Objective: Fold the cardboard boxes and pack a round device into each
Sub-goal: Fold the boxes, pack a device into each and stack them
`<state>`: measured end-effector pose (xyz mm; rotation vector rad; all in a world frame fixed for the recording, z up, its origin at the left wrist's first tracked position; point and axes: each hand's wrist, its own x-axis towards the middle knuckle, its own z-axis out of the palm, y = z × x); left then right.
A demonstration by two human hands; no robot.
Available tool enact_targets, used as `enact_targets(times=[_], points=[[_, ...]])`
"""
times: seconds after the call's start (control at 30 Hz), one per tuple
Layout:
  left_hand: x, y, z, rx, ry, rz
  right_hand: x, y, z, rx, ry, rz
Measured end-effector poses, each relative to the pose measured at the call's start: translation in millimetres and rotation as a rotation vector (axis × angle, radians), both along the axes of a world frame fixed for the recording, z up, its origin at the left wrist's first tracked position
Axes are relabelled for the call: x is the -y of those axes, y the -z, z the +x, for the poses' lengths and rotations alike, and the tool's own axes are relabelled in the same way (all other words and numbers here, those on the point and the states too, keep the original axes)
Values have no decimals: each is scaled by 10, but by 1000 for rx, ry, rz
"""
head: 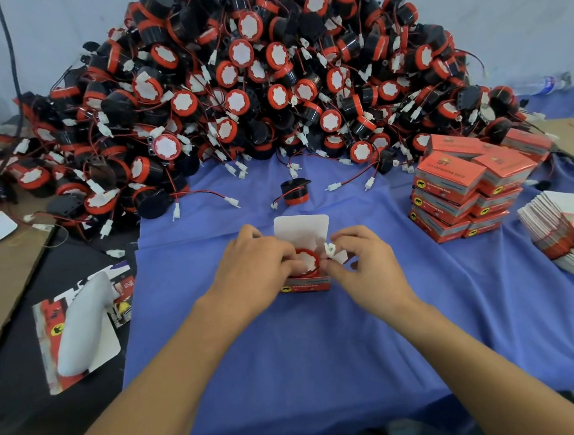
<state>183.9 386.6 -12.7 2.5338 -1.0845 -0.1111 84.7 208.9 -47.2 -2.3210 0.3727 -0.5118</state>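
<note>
Blue cloth (323, 345) covers most of the tabletop (29, 409), and in the middle of it stands a small red cardboard box (306, 287) with its white lid flap raised at the back. A round red-and-black device (309, 261) sits inside the box, white face up. The left hand (252, 271) curls its fingers over the device's near rim and grips it there. The right hand (364, 262), just beside, pinches the white plug connector (330, 250) between thumb and fingertips, above the box's right edge.

Behind the hands a great heap of round devices (251, 83), trailing red wires and white plugs, spills across the back of the tabletop. One lone black-and-red device (295, 192) lies apart in front of the heap. To the right is a stack of closed red boxes (462, 196), and next to it a pile of flat unfolded box blanks (565, 240). At the left a white moulded plastic piece (81, 322) lies on a printed card (111, 342).
</note>
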Motion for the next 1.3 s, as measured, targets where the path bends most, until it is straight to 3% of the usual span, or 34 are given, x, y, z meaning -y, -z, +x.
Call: enact_targets(times=[0.23,0.47,0.57,0.73,0.9,1.3], points=[[70,-43,-43,0,-46,50,54,-238,13,-255,-180,-208],[53,-49,-18,-71,-56,43,124,-365,59,-461,-261,-229],[51,-33,-14,-48,-56,54,95,-290,66,-419,-212,-202],[69,-64,-22,-30,-47,81,-16,-211,-13,-74,-31,-215],[77,-51,-53,4,-57,100,-40,-288,-29,53,-74,-492],[31,70,-182,42,-23,42,-62,-414,84,-94,-118,-572]])
